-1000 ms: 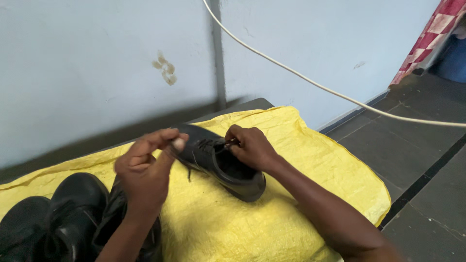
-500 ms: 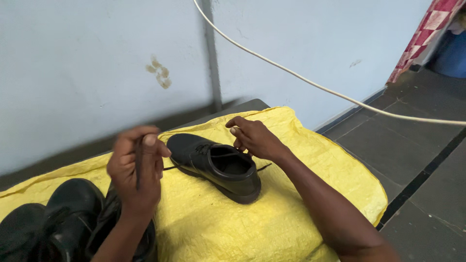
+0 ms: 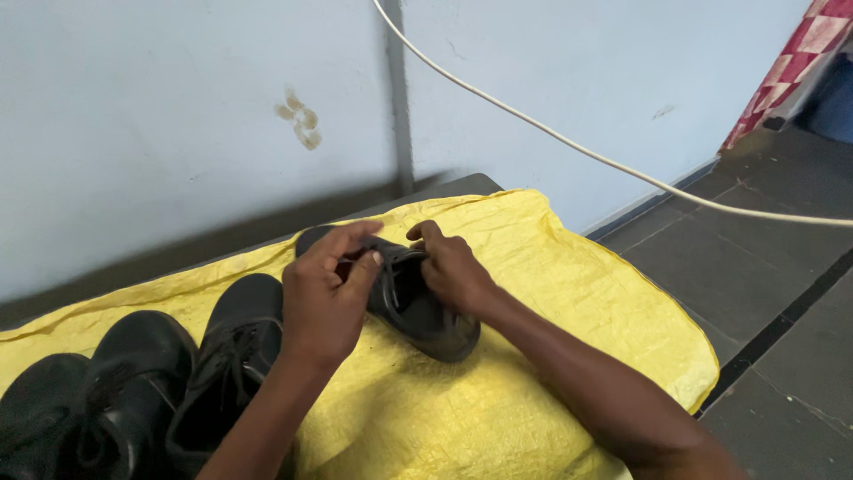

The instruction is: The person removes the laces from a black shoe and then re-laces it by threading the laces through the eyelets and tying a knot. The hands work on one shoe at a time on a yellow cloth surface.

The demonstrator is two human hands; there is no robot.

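1. My left hand (image 3: pixel 327 293) is curled over the front of a black shoe (image 3: pixel 418 311), fingers pinched on its lace.
2. My right hand (image 3: pixel 451 267) is closed too, gripping the lace from the other side, right against the shoe's opening.
3. The shoe lies on a yellow sheet (image 3: pixel 569 293) covering the table.
4. More black shoes (image 3: pixel 142 391) sit to my left on the same sheet.

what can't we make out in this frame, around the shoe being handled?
- Lace: head view, hidden by the left hand and right hand; motion-blurred.
- Black shoe: front end covered by both hands.
- Other black shoes: cut off by the bottom-left edge.
- White cable: both ends leave the frame.
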